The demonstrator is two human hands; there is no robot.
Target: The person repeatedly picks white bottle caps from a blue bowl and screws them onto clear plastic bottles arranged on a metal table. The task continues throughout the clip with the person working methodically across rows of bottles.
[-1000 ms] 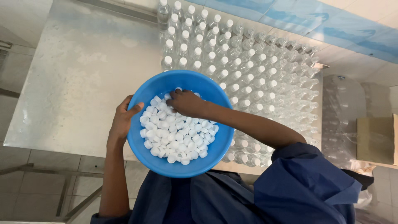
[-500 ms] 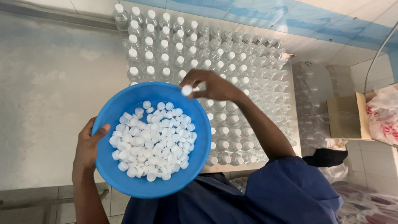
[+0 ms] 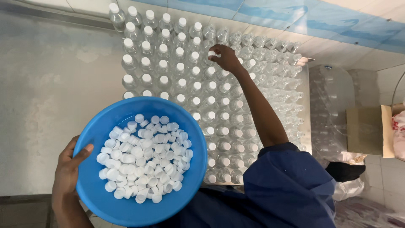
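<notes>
Where seen from above: a blue bowl (image 3: 139,160) of white caps (image 3: 143,158) is gripped at its rim by the left hand (image 3: 69,166).
Right hand (image 3: 225,58): a single cap (image 3: 211,53) is pinched in the fingertips, over the bottles (image 3: 198,84).
Bottles: packed upright on the table (image 3: 55,84), many already capped.

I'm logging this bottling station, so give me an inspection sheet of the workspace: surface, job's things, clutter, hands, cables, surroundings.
Surface: metal table, pale and smudged, bare on its left part.
Job's things: clear bottles upright in tight rows, the left rows capped white, the far right ones open; blue bowl holding loose white caps.
Clutter: nothing seen on the table.
Hands: left hand grips the bowl's rim, thumb inside; right hand reaches over the rows, fingers pinching one white cap at a bottle's mouth.
Cables: a thin line at the right edge, kind unclear.
Surroundings: cardboard box, wrapped empty bottles, tiled floor.
</notes>
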